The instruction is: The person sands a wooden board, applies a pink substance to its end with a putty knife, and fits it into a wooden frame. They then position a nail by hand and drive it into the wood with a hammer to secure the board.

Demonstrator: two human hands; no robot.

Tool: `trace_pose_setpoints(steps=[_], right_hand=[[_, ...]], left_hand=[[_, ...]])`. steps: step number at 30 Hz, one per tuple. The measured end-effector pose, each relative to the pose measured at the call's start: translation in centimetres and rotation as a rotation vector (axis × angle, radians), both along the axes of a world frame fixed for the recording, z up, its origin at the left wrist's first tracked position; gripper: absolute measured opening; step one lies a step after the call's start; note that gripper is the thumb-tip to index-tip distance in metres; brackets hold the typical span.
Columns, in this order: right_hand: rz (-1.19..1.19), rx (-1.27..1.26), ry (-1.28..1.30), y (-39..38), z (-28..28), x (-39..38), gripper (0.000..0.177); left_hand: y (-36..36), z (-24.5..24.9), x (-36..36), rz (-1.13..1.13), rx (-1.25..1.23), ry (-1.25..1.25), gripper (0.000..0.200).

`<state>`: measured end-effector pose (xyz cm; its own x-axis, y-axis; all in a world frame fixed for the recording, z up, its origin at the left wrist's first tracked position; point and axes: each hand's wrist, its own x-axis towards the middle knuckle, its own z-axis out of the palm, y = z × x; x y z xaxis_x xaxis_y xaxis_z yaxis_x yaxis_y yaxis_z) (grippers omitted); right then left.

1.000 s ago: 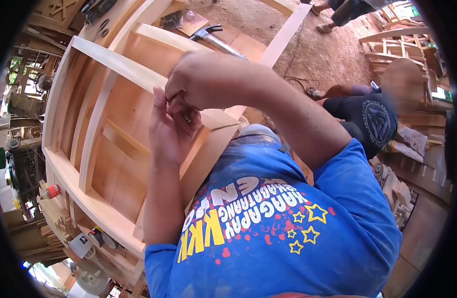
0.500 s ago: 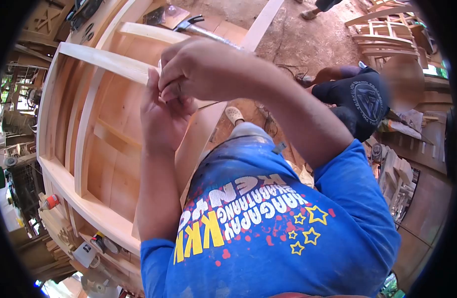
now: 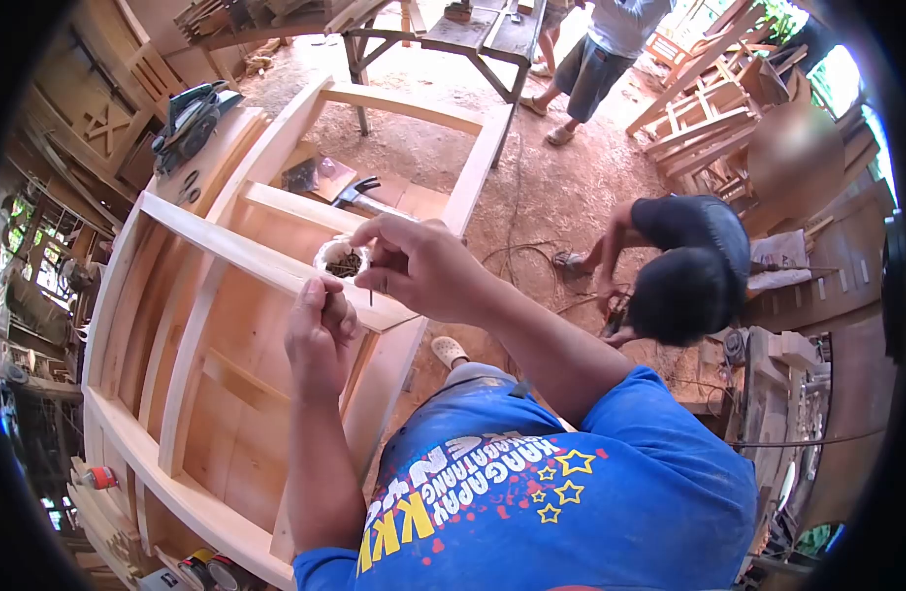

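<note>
A small round white container (image 3: 320, 258) with dark little pieces, perhaps nails or screws, sits just beyond my hands over the wooden frame (image 3: 226, 243). My right hand (image 3: 414, 268) is at the container's right edge, fingers curled. A thin dark nail-like piece (image 3: 371, 295) points down from under its fingers. Lower and to the left, my left hand (image 3: 320, 330) is closed in a pinch near the container's lower side. Whatever lies in that pinch is too small to make out. Beyond, a claw hammer (image 3: 369, 197) lies across the work.
A power tool (image 3: 189, 123) rests on the boards at the far left. A crouching person (image 3: 694, 256) works on the ground to the right. Another person (image 3: 611, 49) stands near a workbench (image 3: 463, 39) at the back. Stacked chair parts (image 3: 704, 123) are at the upper right.
My hands have moved apart, and the white container now shows between them. The view has lifted, bringing in the back workbench and the standing person. The crouching person has bent forward.
</note>
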<state>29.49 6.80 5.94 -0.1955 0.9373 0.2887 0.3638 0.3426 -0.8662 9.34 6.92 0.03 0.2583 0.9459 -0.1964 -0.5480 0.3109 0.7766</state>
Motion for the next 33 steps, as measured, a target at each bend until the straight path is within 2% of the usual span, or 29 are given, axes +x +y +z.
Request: trace_pose_setpoints(steps=[3, 4, 11, 16, 23, 27, 29, 33], right_hand=[[0.054, 0.128, -0.111, 0.7, -1.2, 0.0, 0.021], [0.085, 0.164, -0.116, 0.8, -1.3, 0.1, 0.022], [0.129, 0.228, -0.061, 1.9, -1.7, 0.1, 0.022], [0.144, 0.094, -0.109, 2.2, -1.2, -0.3, 0.019], [0.151, 0.158, -0.053, 4.0, -2.6, -0.9, 0.016], [0.174, 0.175, -0.021, 5.2, -3.0, -0.2, 0.022], [0.107, -0.052, 0.145, 5.9, -2.6, 1.3, 0.023], [-0.174, -0.148, -0.109, 9.9, -4.6, 7.0, 0.028]], left_hand=[[0.0, 0.4, 0.0, -0.018, 0.081, 0.138, 0.027], [-0.2, 1.0, 0.7, 0.042, 0.042, 0.151, 0.029], [-0.2, 0.7, 0.8, 0.121, 0.013, 0.107, 0.028], [0.4, -0.7, -0.5, -0.006, 0.113, 0.254, 0.026], [0.1, -1.8, 0.2, 0.060, 0.364, 0.702, 0.013], [0.4, -1.0, 0.5, 0.200, 0.514, 0.961, 0.013], [0.5, -1.8, 0.1, 0.207, 0.443, 0.931, 0.014], [1.3, -3.0, 0.1, 0.309, 0.491, 0.931, 0.015]])
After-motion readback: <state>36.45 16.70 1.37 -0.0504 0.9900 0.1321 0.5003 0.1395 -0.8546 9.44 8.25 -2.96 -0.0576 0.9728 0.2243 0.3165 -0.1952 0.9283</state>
